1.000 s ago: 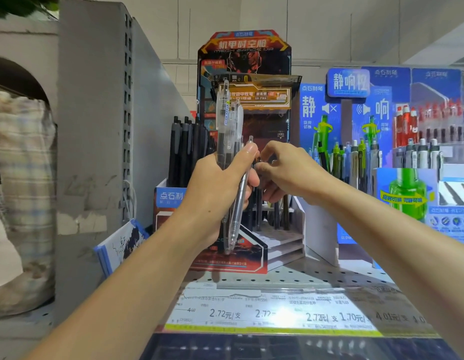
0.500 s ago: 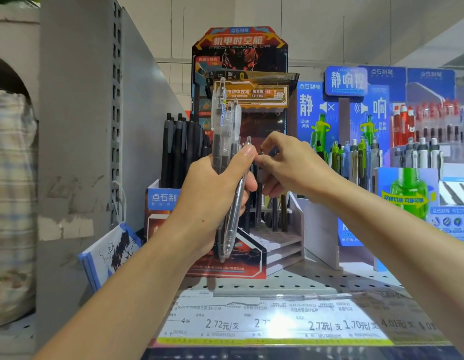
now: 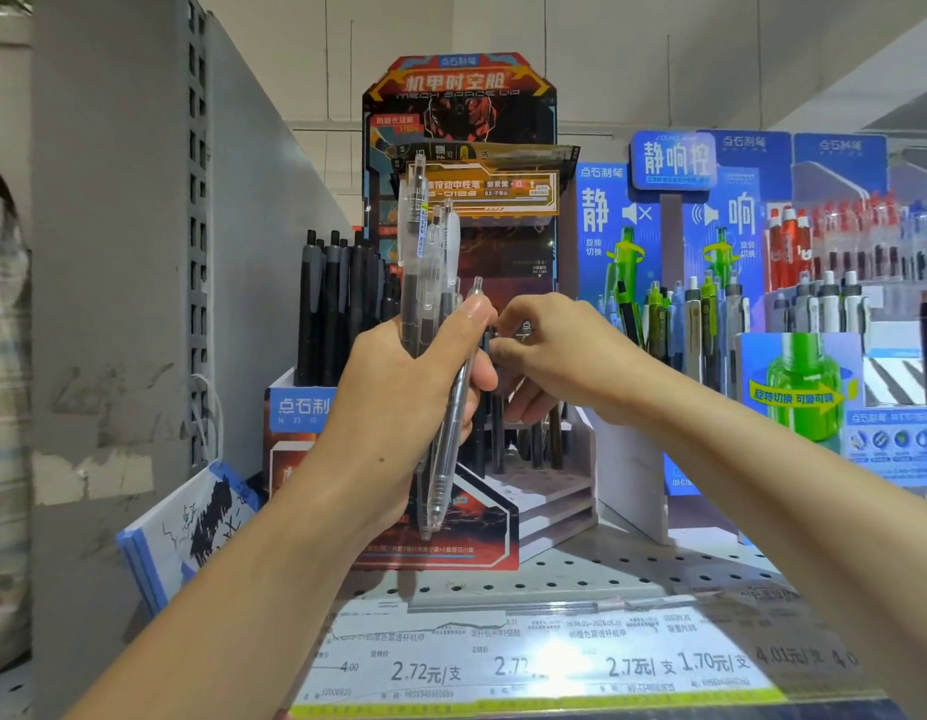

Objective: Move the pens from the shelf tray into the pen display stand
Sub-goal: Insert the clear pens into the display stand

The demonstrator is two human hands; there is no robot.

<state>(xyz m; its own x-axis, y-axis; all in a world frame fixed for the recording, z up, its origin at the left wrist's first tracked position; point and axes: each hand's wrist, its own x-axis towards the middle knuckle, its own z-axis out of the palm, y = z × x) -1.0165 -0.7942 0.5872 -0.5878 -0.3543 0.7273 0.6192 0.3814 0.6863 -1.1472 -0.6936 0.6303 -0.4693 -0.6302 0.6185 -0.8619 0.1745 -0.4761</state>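
Two bare forearms reach forward from the bottom of the view, meeting near the middle. The left arm rises from the lower left corner at a steep diagonal, its wrist straight. The left hand [image 3: 417,392] is turned with its back toward the viewer, fingers curled around a bundle of clear pens [image 3: 430,324] held upright, the thumb lying up along them. The right arm comes in from the lower right, angled up and to the left. The right hand [image 3: 549,356] sits just beside the left, palm down, its fingers bent with thumb and forefinger drawn together; what they pinch cannot be made out.
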